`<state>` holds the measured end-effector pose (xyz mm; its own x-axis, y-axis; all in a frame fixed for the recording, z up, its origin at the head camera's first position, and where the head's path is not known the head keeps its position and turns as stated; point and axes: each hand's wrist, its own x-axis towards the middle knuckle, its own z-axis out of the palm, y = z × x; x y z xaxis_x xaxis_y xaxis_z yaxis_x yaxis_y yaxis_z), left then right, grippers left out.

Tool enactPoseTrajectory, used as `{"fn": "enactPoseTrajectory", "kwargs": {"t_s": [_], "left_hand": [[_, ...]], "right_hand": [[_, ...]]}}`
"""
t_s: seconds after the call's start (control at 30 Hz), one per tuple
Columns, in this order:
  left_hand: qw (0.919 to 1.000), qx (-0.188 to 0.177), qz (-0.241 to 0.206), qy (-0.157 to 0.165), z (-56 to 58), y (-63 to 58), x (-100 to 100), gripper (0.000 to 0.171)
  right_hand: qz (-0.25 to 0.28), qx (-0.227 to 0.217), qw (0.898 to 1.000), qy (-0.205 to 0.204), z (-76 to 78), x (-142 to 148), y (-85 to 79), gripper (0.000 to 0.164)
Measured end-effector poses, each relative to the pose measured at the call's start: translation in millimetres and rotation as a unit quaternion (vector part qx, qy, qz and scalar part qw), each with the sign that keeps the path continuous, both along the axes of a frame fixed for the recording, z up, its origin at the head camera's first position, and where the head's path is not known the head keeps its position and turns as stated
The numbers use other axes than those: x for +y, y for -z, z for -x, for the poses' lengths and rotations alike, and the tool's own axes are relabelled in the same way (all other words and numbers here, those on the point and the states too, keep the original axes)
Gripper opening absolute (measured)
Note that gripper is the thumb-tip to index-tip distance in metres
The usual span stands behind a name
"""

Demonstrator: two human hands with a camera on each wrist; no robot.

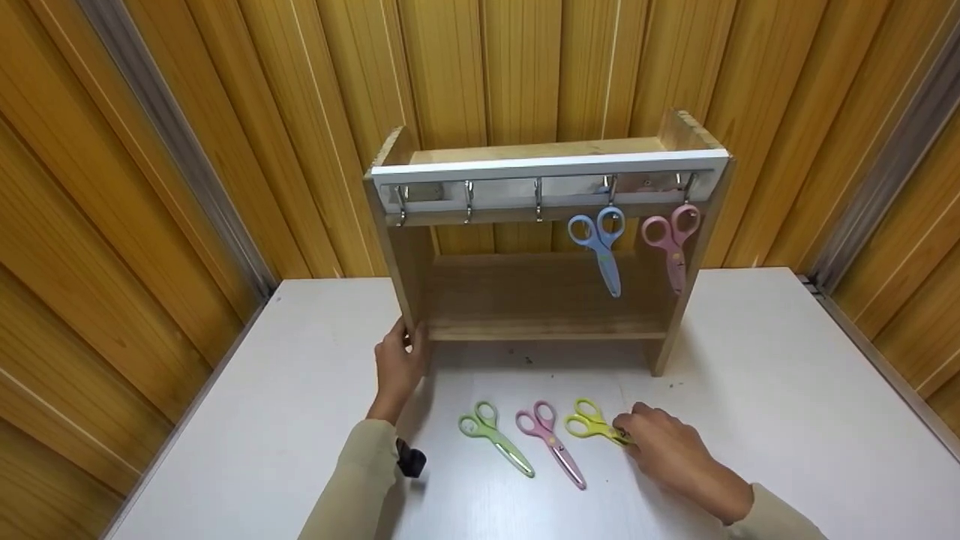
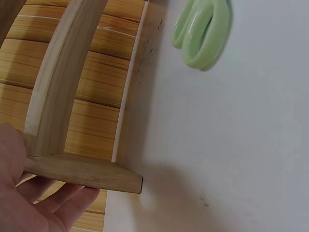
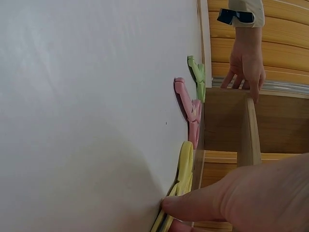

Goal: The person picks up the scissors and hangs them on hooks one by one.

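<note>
My left hand (image 1: 397, 364) grips the lower left side panel of a wooden rack (image 1: 547, 296). In the left wrist view, the fingers lie along the outer face of that panel (image 2: 87, 172). On the white table, my right hand (image 1: 670, 450) pinches yellow scissors (image 1: 597, 427) near the blades, and the handle loops point left. The right wrist view shows the thumb on the yellow scissors (image 3: 184, 169). Beside them lie pink scissors (image 1: 550, 437), then green scissors (image 1: 491, 433) farther left. Blue scissors (image 1: 602, 241) and other pink scissors (image 1: 675, 246) hang from hooks on the rack.
A white strip with several metal hooks (image 1: 538, 199) runs across the rack's upper front. The left and middle hooks carry nothing. Wood-patterned walls (image 1: 517, 75) enclose the white table (image 1: 300, 420) at the back and both sides.
</note>
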<state>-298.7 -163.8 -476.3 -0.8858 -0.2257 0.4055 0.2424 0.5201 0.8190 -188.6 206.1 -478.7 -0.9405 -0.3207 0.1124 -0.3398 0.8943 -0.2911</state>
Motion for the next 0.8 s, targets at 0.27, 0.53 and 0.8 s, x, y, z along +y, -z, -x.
{"fn": "enactPoseTrajectory", "kwargs": {"t_s": [0.27,0.53,0.8], "left_hand": [[0.9999,0.009,0.007,0.002,-0.6,1.8,-1.1,0.037],[1.0000,0.006,0.004,0.003,-0.4,0.6,-1.5,0.037],[0.9999,0.010,0.001,0.006,0.4,0.2,-1.5,0.036]], "right_hand": [[0.014,-0.021,1.000,0.015,0.3,0.9,-2.2,0.023],[0.038,-0.029,0.998,0.037,1.2,-0.9,-2.5,0.015],[0.033,-0.024,0.998,0.040,-1.3,-1.6,-1.2,0.016]]}}
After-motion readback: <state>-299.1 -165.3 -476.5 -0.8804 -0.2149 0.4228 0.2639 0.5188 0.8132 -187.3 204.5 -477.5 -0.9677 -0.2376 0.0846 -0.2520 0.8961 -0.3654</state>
